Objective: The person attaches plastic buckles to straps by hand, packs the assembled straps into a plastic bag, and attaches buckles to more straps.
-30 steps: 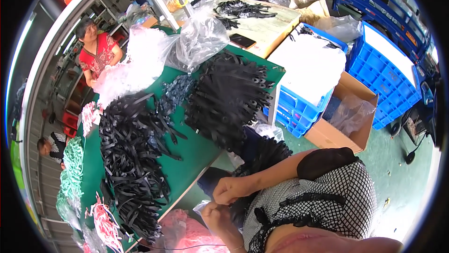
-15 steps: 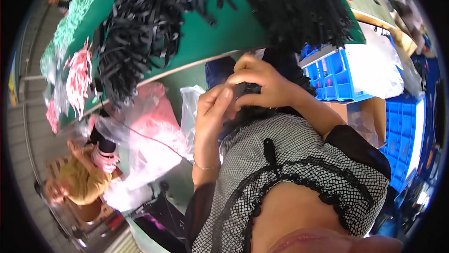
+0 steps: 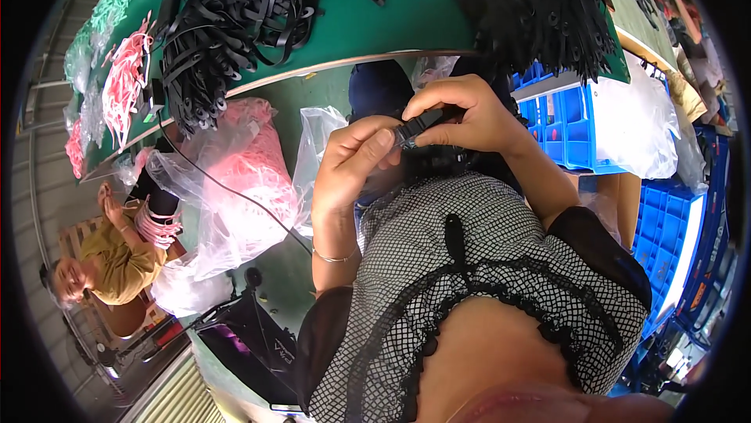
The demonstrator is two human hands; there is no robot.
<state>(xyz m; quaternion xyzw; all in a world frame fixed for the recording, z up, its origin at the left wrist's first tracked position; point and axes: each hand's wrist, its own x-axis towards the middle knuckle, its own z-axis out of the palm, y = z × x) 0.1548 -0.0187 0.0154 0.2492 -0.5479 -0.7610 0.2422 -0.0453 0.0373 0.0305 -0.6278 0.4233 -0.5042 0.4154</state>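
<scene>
Both hands' grip (image 3: 415, 132) pinched, seemingly, on black strap (image 3: 426, 121)

The person wears a black-and-white checked mesh top (image 3: 501, 266) with black ruffled trim and dark sheer sleeves. A thin metal bracelet (image 3: 335, 257) circles the wrist below the left hand (image 3: 353, 165).

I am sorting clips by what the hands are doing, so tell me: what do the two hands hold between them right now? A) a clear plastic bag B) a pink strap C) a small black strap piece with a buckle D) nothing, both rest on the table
C: the left hand and the right hand meet in front of the person's chest, pinching a small black strap piece between their fingers.
</scene>
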